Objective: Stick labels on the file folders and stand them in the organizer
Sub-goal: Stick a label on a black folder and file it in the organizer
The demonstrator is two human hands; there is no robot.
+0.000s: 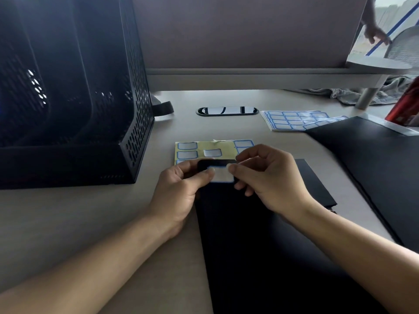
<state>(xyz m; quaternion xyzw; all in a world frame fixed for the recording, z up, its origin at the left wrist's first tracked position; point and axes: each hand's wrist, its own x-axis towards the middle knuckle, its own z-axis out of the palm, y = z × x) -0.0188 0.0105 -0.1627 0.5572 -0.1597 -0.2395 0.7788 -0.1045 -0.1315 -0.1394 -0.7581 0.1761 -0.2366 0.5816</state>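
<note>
Fingers of our left hand (181, 189) and right hand (267, 180) both pinching the label (223, 175) onto the folder (249, 245) lying on the bench (68, 223).

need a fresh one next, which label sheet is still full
The label sheet at far right, its grid of blue-bordered labels unbroken. The used sheet mid-desk shows bare yellow backing.
</note>
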